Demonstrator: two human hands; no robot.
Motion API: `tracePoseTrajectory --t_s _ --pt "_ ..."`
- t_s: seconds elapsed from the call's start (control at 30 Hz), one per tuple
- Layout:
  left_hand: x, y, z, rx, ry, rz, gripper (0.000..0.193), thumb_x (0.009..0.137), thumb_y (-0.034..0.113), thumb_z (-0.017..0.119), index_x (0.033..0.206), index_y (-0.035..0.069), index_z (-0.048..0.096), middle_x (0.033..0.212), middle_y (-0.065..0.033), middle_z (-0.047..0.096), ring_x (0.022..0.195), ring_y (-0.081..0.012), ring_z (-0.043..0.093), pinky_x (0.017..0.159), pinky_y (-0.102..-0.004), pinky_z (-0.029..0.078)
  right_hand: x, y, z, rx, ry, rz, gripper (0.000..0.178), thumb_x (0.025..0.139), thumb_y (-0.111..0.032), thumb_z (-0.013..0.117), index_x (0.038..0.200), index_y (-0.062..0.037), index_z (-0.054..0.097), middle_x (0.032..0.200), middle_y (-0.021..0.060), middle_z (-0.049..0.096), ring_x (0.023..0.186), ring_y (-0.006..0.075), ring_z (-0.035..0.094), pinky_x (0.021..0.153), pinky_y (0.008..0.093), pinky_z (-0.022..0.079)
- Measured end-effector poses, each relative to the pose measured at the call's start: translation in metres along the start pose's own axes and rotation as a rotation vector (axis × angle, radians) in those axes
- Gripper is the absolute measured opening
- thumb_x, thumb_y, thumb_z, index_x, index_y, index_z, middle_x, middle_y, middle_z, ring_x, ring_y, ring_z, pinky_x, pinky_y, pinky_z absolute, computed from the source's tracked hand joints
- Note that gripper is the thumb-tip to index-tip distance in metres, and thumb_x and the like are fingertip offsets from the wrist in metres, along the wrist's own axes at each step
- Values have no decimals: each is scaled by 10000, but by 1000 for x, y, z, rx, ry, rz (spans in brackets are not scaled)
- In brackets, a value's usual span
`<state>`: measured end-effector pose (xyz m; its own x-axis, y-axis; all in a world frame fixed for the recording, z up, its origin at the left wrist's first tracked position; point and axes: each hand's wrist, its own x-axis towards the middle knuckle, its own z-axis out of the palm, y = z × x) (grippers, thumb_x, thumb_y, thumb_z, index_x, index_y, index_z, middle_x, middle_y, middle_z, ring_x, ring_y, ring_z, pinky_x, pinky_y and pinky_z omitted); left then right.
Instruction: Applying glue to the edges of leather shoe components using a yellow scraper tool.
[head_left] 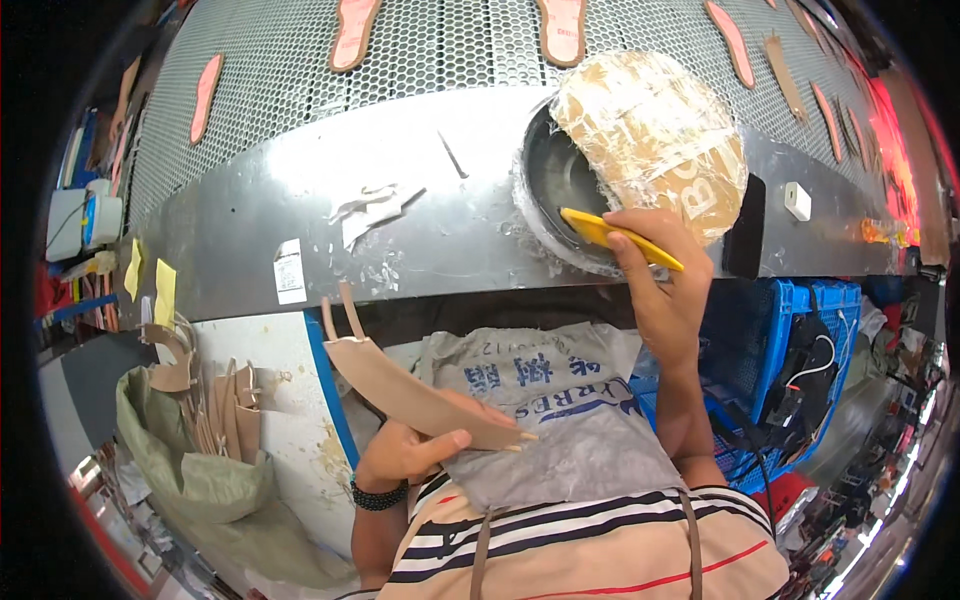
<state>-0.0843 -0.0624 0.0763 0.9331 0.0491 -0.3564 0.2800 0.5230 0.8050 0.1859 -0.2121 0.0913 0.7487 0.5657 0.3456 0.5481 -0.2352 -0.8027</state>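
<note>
Overhead, yellow scraper (pixel 620 238) in right hand (pixel 662 285), over bowl (pixel 560 180).

Bright glare, fisheye-bent dark edges

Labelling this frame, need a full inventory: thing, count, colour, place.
scraper: 1, yellow, in right hand at the pot's rim
pot: 1, dark metal, on the steel ledge, upper middle
wrapped lid: 1, brown under clear film, tilted over the pot
strap piece: 1, tan, in left hand
insoles: several, pink, on the perforated belt at top
steel ledge: 1, grey, across the middle
sack: 1, green, lower left, holding tan strips
crate: 1, blue, right
apron cloth: 1, grey, on the lap
left hand: 1, lower middle
right hand: 1, right of middle
</note>
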Motion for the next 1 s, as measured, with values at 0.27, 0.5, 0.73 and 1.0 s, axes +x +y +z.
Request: tracePoseTrajectory --t_s 0.27,0.5,0.73,1.0 --pt "62 24 6 -179 737 329 295 976 106 576 1230 -28 507 1142 -144 615 1022 -248 643 817 -393 571 0 0 9 32 -17 10 77 854 -25 696 927 -8 680 813 121 634 739 277 610 681 341 470" --pt "95 29 6 -207 707 415 304 998 118 543 1234 -62 475 1130 -196 617 985 -315 677 813 -463 610 0 -9 2 256 19 189 113 849 -37 711 954 2 696 836 100 662 736 195 611 695 299 470" --pt "100 34 13 -114 684 363 299 990 119 575 1229 -39 490 1121 -144 615 976 -226 671 778 -371 616 17 -20 12 278 -129 -236 192 762 -87 772 932 -19 716 849 76 680 761 246 625 667 321 490" --pt "111 42 16 -177 671 388 288 1002 122 553 1234 -36 491 1154 -162 617 1030 -255 658 830 -393 591 15 -26 4 142 -357 -535 256 643 -124 757 874 -40 685 850 58 645 766 243 624 610 313 523"
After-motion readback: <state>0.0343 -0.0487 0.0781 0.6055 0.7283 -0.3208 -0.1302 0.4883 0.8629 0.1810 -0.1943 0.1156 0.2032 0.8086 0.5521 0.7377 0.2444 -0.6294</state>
